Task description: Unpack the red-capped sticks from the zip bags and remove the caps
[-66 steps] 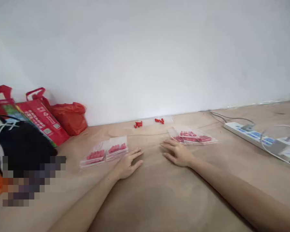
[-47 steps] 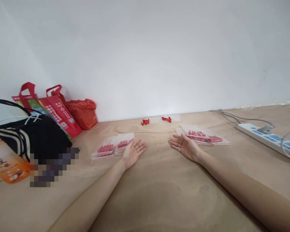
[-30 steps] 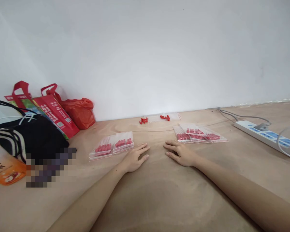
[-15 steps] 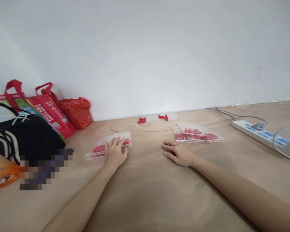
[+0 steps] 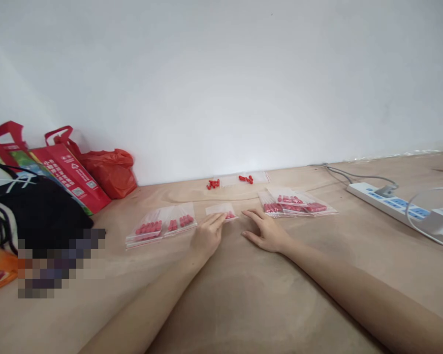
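Note:
My left hand [image 5: 207,236] lies flat, fingers out, over the near left part of a small clear zip bag [image 5: 218,209] that has red pieces in it. To its right, my right hand [image 5: 268,231] rests on the table with thumb and fingers apart and nothing between them. Its fingertips point towards that same bag but stay short of it. Left of my left hand is a stack of zip bags [image 5: 147,230] with red pieces, beside another such bag [image 5: 179,221]. More filled zip bags [image 5: 295,204] overlap just beyond my right hand.
Loose red pieces [image 5: 213,184] lie near the wall, beside flat clear bags [image 5: 229,181] with more red pieces on top. A white power strip [image 5: 384,201] with cables is on the right. Red shopping bags [image 5: 70,172] and a black bag [image 5: 40,211] fill the left side.
My left hand has moved right from the left stack, and a small bag now lies under its fingers mid-table. My right hand stays put, its thumb spread wider. The view has shifted slightly.

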{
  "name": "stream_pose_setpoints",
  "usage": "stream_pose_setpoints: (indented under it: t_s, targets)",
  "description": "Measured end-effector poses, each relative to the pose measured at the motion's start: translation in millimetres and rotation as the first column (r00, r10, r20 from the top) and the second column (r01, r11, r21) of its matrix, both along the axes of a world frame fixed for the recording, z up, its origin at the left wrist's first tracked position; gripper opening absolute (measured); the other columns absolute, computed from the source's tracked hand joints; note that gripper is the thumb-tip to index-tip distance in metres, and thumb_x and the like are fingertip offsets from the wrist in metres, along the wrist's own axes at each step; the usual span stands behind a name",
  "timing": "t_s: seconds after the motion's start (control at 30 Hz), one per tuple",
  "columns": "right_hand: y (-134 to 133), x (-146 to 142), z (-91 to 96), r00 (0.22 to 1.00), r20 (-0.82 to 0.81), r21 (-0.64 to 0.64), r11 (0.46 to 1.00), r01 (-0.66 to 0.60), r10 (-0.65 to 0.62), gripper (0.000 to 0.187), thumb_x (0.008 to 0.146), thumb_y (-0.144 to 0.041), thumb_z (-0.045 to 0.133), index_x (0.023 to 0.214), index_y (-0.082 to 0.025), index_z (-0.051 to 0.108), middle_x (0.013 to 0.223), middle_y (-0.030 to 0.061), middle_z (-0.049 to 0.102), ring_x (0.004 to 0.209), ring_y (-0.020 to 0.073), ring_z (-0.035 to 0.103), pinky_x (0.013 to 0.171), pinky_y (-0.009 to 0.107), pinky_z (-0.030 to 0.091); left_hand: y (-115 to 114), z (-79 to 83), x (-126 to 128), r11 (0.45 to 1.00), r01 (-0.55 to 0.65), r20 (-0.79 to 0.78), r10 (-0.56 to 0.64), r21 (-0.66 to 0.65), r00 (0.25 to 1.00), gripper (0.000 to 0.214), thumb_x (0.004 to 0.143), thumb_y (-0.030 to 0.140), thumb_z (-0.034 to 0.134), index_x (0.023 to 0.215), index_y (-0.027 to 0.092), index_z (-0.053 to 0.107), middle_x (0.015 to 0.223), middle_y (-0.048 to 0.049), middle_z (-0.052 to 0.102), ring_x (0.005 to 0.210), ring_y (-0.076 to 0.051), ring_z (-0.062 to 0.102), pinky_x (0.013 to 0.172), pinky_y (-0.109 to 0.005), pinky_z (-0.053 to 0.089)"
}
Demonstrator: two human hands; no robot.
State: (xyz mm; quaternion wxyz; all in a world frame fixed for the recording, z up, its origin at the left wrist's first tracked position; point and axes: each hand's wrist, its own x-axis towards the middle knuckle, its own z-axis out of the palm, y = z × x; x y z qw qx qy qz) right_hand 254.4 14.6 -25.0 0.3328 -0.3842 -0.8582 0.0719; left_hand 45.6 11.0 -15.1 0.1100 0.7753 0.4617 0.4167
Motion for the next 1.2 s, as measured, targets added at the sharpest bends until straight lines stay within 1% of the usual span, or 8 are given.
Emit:
stream_pose_setpoints:
  t_s: [0.07, 0.17, 0.27, 0.33, 0.47, 0.73, 1.0, 1.2]
  targets:
    - [0.8, -4.0, -0.4, 1.0, -0.021, 0.08, 0.997, -0.006, 0.008, 0.049, 0.076, -0.033, 0.053, 0.121, -0.018, 0.042, 0.113, 0.0118, 0.05, 0.101, 0.022, 0.049, 0.084, 0.037, 0.042, 1.1, -4.3, 17.9, 0.993, 0.09, 0.032, -0.088, -0.072, 0.996, 0.028, 0.08, 0.025, 0.045, 0.103, 0.027, 0.061, 0.11, -0.0026, 0.06, 0.103, -0.022, 0.052, 0.097, -0.039, 0.033]
    - [4.7, -8.4, -3.0, 1.0, -0.023, 0.186, 0.982, -0.011, 0.016, 0.026, 0.082, -0.026, 0.044, 0.106, -0.021, 0.054, 0.098, 0.0093, 0.057, 0.088, 0.0189, 0.052, 0.075, 0.033, 0.043, 1.3, -6.6, 29.5, 0.977, 0.16, 0.082, -0.149, -0.143, 0.985, 0.024, 0.079, 0.03, 0.049, 0.097, 0.028, 0.064, 0.107, -0.0021, 0.062, 0.102, -0.023, 0.052, 0.096, -0.039, 0.034]
    - [9.0, -9.7, -5.6, 0.999, 0.031, 0.244, 0.97, 0.0, -0.008, 0.023, 0.086, -0.022, 0.037, 0.088, -0.019, 0.06, 0.081, 0.0075, 0.059, 0.076, 0.0166, 0.052, 0.067, 0.029, 0.041, -2.0, -6.2, 23.9, 0.981, 0.137, 0.082, -0.126, -0.138, 0.989, 0.023, 0.078, 0.034, 0.051, 0.095, 0.028, 0.065, 0.106, -0.0027, 0.062, 0.1, -0.023, 0.053, 0.095, -0.039, 0.034]
    - [10.3, -9.3, -6.0, 0.997, 0.074, 0.261, 0.965, 0.002, -0.022, 0.024, 0.086, -0.022, 0.038, 0.082, -0.019, 0.061, 0.077, 0.0065, 0.058, 0.074, 0.016, 0.051, 0.065, 0.028, 0.039, -5.0, -5.4, 16.2, 0.984, 0.124, 0.058, -0.117, -0.131, 0.991, 0.022, 0.078, 0.036, 0.051, 0.092, 0.027, 0.066, 0.102, -0.0031, 0.063, 0.096, -0.022, 0.054, 0.093, -0.038, 0.036]
    - [9.0, -8.3, -3.9, 0.995, 0.099, 0.276, 0.961, -0.006, -0.022, 0.023, 0.086, -0.024, 0.041, 0.079, -0.019, 0.062, 0.076, 0.0057, 0.058, 0.075, 0.016, 0.05, 0.067, 0.029, 0.035, -7.7, -2.9, 8.3, 0.983, 0.145, 0.034, -0.141, -0.116, 0.989, 0.02, 0.079, 0.036, 0.05, 0.085, 0.027, 0.067, 0.09, -0.0035, 0.065, 0.086, -0.021, 0.056, 0.086, -0.036, 0.04]
    - [5.8, -7.6, -0.1, 0.994, 0.09, 0.251, 0.964, -0.085, 0.064, 0.024, 0.085, -0.031, 0.042, 0.082, -0.02, 0.063, 0.079, 0.0056, 0.06, 0.076, 0.0159, 0.047, 0.069, 0.031, 0.033, -5.7, 0.5, 14.5, 0.987, 0.154, -0.122, -0.148, 0.045, 0.981, 0.019, 0.079, 0.027, 0.051, 0.071, 0.022, 0.067, 0.075, -0.005, 0.064, 0.078, -0.02, 0.053, 0.075, -0.035, 0.042]
    - [5.4, -5.9, 0.9, 0.987, 0.107, 0.23, 0.963, -0.139, 0.117, 0.022, 0.085, -0.031, 0.044, 0.086, -0.021, 0.063, 0.077, 0.005, 0.059, 0.075, 0.0154, 0.048, 0.067, 0.03, 0.033, -5.8, -1.1, 14.9, 0.999, 0.037, -0.134, -0.037, -0.003, 0.99, 0.012, 0.071, 0.024, 0.06, 0.062, 0.023, 0.066, 0.064, -0.002, 0.061, 0.071, -0.017, 0.052, 0.069, -0.032, 0.041]
    - [4.2, -7.3, 3.0, 0.986, 0.143, 0.193, 0.975, -0.115, 0.088, 0.016, 0.083, -0.022, 0.044, 0.079, -0.018, 0.059, 0.075, 0.0036, 0.057, 0.072, 0.0138, 0.048, 0.067, 0.029, 0.031, -7.6, 2.2, 17.2, 0.999, 0.054, -0.094, -0.054, -0.003, 0.994, 0.009, 0.069, 0.024, 0.063, 0.061, 0.023, 0.066, 0.064, -0.0018, 0.062, 0.069, -0.017, 0.053, 0.066, -0.031, 0.041]
